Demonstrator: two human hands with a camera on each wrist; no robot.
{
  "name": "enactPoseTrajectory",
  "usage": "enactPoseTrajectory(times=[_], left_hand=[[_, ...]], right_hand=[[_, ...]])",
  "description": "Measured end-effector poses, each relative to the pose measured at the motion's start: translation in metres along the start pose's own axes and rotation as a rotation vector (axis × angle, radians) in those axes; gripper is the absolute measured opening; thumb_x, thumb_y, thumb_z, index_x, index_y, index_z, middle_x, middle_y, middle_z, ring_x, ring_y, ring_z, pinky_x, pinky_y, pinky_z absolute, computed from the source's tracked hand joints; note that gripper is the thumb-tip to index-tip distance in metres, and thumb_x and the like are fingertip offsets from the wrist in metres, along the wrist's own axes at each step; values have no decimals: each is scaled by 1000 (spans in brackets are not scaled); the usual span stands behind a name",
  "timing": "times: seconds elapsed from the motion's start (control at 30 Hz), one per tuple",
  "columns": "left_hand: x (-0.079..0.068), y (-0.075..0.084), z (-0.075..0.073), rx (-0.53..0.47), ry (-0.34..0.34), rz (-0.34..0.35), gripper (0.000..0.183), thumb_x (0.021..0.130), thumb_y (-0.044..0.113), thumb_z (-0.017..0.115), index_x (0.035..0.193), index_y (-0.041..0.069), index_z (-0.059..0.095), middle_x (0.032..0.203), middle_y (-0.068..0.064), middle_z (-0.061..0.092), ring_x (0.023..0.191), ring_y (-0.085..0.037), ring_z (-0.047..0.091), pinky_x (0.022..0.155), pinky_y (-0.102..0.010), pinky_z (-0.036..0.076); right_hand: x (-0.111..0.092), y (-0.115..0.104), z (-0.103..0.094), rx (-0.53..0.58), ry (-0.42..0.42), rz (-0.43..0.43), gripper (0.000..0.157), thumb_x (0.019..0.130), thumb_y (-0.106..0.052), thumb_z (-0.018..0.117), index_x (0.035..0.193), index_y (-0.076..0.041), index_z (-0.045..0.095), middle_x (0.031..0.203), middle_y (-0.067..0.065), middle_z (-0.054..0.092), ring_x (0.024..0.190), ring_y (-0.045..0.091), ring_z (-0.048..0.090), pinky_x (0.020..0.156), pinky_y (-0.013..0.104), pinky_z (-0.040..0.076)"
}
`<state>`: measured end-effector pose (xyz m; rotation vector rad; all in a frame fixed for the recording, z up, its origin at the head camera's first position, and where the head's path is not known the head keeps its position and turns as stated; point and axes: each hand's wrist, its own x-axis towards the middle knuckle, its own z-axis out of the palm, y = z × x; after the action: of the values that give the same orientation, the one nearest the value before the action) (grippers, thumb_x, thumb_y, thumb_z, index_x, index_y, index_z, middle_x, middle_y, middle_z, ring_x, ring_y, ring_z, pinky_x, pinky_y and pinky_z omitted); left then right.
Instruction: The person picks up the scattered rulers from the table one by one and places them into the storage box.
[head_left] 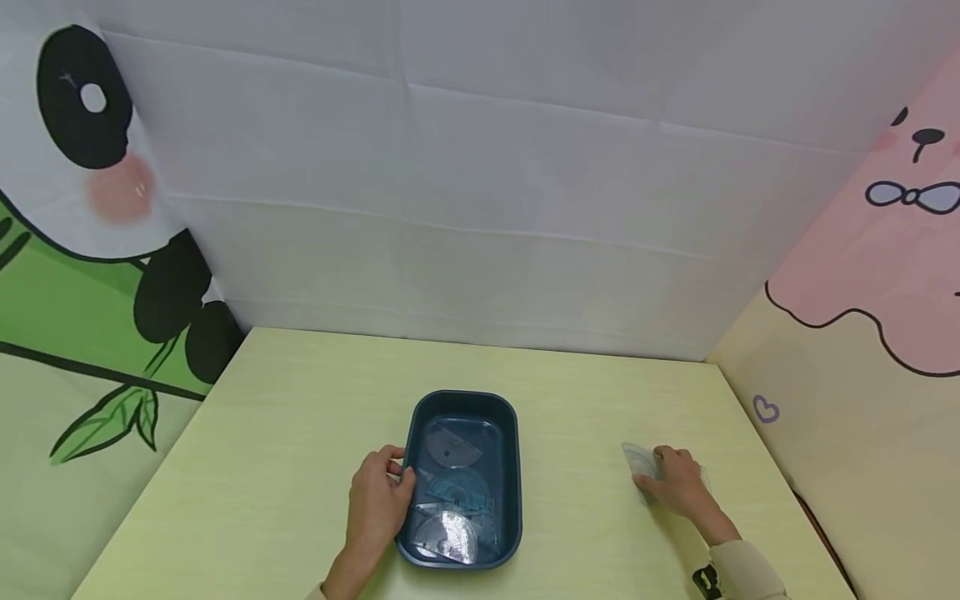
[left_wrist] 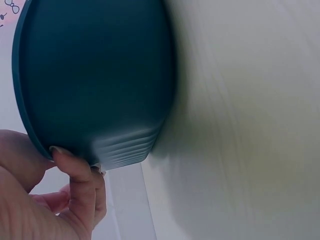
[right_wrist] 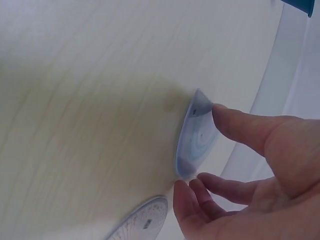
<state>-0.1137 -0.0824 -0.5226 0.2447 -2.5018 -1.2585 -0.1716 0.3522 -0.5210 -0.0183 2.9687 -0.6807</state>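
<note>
A dark blue plastic tray [head_left: 515, 467] stands on the table, with several clear and bluish protractors [head_left: 452, 450] inside, some overlapping near its front end. My left hand [head_left: 378, 498] grips the tray's left rim, thumb on top and fingers curled against the outer wall [left_wrist: 100, 75]. Well to the right of the tray, my right hand [head_left: 681, 483] pinches a clear protractor [right_wrist: 199, 132] between thumb and fingertips, at opposite ends of it. A second clear protractor [right_wrist: 145, 220] lies beside those fingers in the right wrist view; the hand mostly hides it in the head view.
The pale yellow table [head_left: 300, 400] ends at a white cloth wall [head_left: 480, 208] behind. Printed cartoon panels flank it, a panda [head_left: 82, 100] on the left and a pink figure [head_left: 885, 283] on the right.
</note>
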Motion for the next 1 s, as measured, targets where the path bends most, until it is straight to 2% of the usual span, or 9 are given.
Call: enactPoseTrajectory(times=[0.2,0.33,0.5,0.73,1.0], left_hand=[[0,1,0,-1,1,2,23,84,-1,71,107,-4,71,81,-6,59,68,-17,58,63,-34,47],[0,1,1,-4,1,-1,23,84,-1,71,107,-4,71,81,-6,59,68,-16,58,63,-34,47],[0,0,2,-8,0,-2,24,84,0,71,107,-4,71,81,-6,59,67,-16,58,62,-34,47],[-1,3,1,-7,-3,-5,23,84,-1,71,107,-4,71,82,-6,60,68,-16,59,63,-34,47],[-2,4,-1,-15,11,25,23,83,-1,71,105,-3,72,80,-5,60,67,-15,59,62,-34,48]], right_hand=[[-1,3,-1,25,-3,1,59,95,-21,72,132,17,47,115,37,51,100,47,50,82,55,44],[0,4,-1,55,7,-3,56,94,-20,73,131,15,48,115,34,53,97,40,51,79,49,45],[1,7,-1,115,35,-11,52,92,-14,75,127,16,50,117,35,55,102,43,58,83,54,49],[1,10,-4,211,76,3,33,91,-4,72,118,10,59,116,30,64,101,43,66,83,51,55],[-2,7,-10,259,112,-23,22,93,2,68,114,9,65,103,18,69,92,32,69,72,32,54]])
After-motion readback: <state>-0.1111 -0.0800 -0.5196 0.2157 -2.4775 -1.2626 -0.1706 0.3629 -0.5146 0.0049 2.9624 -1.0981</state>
